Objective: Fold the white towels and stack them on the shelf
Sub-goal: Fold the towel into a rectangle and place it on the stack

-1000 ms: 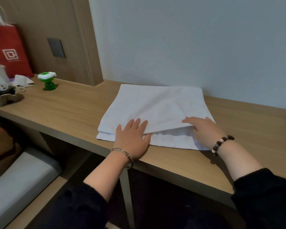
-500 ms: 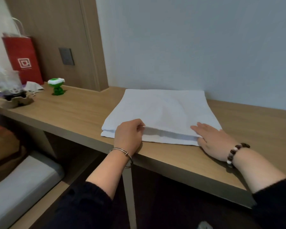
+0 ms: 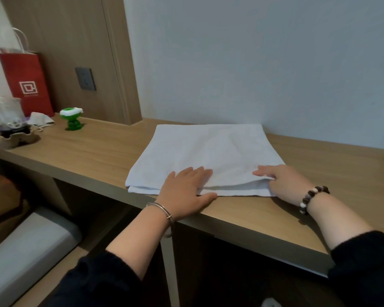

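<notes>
Wooden desk: white towel under flat left hand; right hand at its corner, grip unclear.

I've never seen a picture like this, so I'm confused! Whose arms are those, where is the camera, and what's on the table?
Those are a person's own two arms, not a machine. The camera sits on their head and looks down, so you see what they see. There is only this one view. On the wooden table lies a folded white towel. The left hand lies flat on its near edge, fingers straight. The right hand is at the near right corner. Some of its fingers slip into the fold, so I can't tell if it grips. At the far left stand a red paper bag and a small green toy.
</notes>
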Available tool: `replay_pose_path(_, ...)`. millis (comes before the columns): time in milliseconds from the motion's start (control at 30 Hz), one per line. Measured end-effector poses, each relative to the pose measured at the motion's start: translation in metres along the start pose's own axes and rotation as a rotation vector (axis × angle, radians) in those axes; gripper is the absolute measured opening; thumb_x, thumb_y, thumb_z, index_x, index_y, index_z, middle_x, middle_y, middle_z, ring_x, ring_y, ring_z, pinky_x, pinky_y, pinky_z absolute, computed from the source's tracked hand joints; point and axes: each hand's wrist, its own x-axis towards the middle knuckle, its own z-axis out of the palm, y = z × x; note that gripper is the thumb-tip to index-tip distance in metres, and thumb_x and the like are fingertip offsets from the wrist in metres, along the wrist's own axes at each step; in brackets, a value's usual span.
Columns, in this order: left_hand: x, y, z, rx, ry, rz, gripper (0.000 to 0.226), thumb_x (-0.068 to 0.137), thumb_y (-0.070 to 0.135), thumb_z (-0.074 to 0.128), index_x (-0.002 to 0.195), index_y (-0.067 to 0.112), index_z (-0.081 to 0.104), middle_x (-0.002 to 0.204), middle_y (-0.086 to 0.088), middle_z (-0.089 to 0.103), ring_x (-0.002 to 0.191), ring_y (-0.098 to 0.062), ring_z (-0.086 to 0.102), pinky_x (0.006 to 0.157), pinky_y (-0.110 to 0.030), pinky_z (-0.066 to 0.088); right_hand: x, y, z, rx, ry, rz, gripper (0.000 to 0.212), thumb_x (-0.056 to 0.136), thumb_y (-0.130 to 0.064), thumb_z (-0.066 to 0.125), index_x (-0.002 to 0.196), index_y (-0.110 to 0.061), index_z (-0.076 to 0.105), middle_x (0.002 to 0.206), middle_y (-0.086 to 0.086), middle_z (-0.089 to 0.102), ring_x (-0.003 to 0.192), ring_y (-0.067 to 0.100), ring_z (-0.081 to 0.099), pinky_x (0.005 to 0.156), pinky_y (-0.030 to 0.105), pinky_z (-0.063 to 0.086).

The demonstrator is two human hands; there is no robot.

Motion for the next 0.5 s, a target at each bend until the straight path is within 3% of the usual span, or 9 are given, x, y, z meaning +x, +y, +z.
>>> replay_pose_path(100,0.015,-0.007,0.004,0.111,-0.102,-0.038,0.058,0.092,0.063,0.032,0.146,0.043,0.022,0.156,0.015,0.018,0.145,-0.013,0.012,0.115,-0.046,0.009,0.008,-0.001,0.004,-0.109,-0.056,-0.044,0.058,0.096,0.0,0.031,0.146,-0.029,0.035,0.158,-0.006,0.017,0.146,0.014,0.013,0.115,0.027,0.012)
replay_pose_path(233,0.032,-0.025,-0.004,0.092,-0.117,-0.094,0.054,0.094,0.061,0.031,0.145,0.042,0.028,0.156,0.014,0.018,0.145,-0.012,0.012,0.116,-0.044,0.009,0.029,-0.004,0.011,-0.125,-0.008,-0.065,0.055,0.097,-0.004,0.031,0.146,-0.029,0.035,0.158,-0.006,0.02,0.145,0.014,0.016,0.115,0.027,0.014)
replay_pose_path(300,0.038,-0.03,-0.005,0.088,-0.102,-0.092,0.055,0.094,0.06,0.034,0.145,0.041,0.029,0.157,0.013,0.018,0.145,-0.012,0.012,0.116,-0.044,0.01,0.041,-0.004,0.014,-0.035,0.036,-0.055,0.056,0.094,0.0,0.036,0.144,-0.024,0.04,0.155,-0.004,0.028,0.143,0.015,0.024,0.111,0.025,0.023)
replay_pose_path(400,0.04,-0.032,-0.003,0.015,-0.058,-0.029,0.051,0.094,0.055,0.04,0.142,0.04,0.034,0.156,0.014,0.021,0.144,-0.01,0.013,0.118,-0.042,0.012,0.053,0.002,0.006,0.198,0.19,0.041,0.058,0.082,0.011,0.049,0.131,-0.019,0.051,0.145,0.003,0.039,0.131,0.021,0.04,0.09,0.023,0.038)
replay_pose_path(500,0.039,-0.034,-0.001,-0.067,0.025,0.008,0.042,0.094,0.045,0.049,0.135,0.037,0.048,0.15,0.014,0.035,0.139,-0.007,0.026,0.112,-0.026,0.018,0.055,0.016,-0.008,0.142,0.374,0.095,0.027,0.085,-0.006,0.059,0.107,-0.022,0.064,0.118,0.004,0.048,0.103,0.023,0.052,0.078,0.028,0.04)
